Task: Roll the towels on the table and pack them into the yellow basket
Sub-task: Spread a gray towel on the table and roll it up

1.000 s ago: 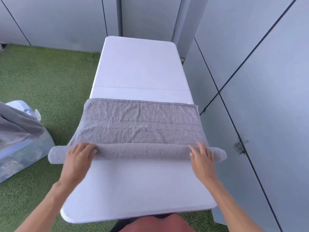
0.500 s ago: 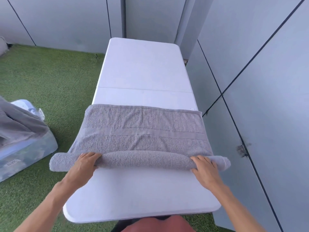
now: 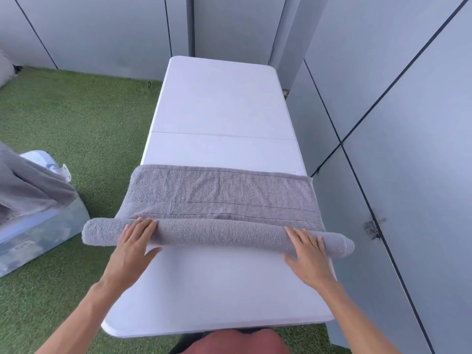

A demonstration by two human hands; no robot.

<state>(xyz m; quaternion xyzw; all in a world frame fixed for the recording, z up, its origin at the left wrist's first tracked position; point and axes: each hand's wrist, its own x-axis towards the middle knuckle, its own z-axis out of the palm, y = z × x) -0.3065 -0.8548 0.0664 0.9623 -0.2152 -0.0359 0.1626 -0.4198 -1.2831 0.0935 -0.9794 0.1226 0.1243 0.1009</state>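
A white table (image 3: 219,103) is spanned edge to edge, near its front edge, by a half-rolled grey towel (image 3: 219,198). The roll is pressed by the left hand (image 3: 132,247) and right hand (image 3: 307,252), fingers seemingly nearly straight.

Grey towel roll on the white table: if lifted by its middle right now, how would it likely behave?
The half-rolled grey terry towel would probably sag, since both ends overhang the white folding table edges. It would likely unroll: a flat stretch is not yet wound in. The left hand and right hand only press it.
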